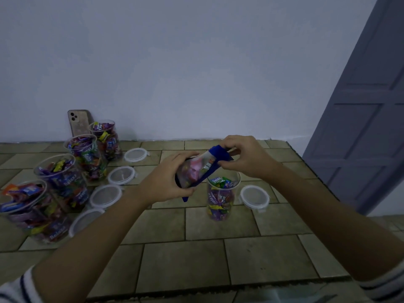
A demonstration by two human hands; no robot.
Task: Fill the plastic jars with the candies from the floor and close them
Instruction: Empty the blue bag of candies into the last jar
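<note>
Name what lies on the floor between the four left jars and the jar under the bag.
Four white lids in a row beside the left jars, then bare tiles up to the middle jar; the head view shows it.

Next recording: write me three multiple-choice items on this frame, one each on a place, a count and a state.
1. The beige smartphone stands: A in a jar; B leaning on the wall; C on a lid.
2. Round white-rimmed lids on the tiled floor: A three; B seven; C five.
3. The clear plastic jar under the blue-edged candy bag is: A open, partly filled; B lidded; C empty.
Answers: B, propped upright against the wall; C, four left, one right; A, candies inside, no lid on.
</note>
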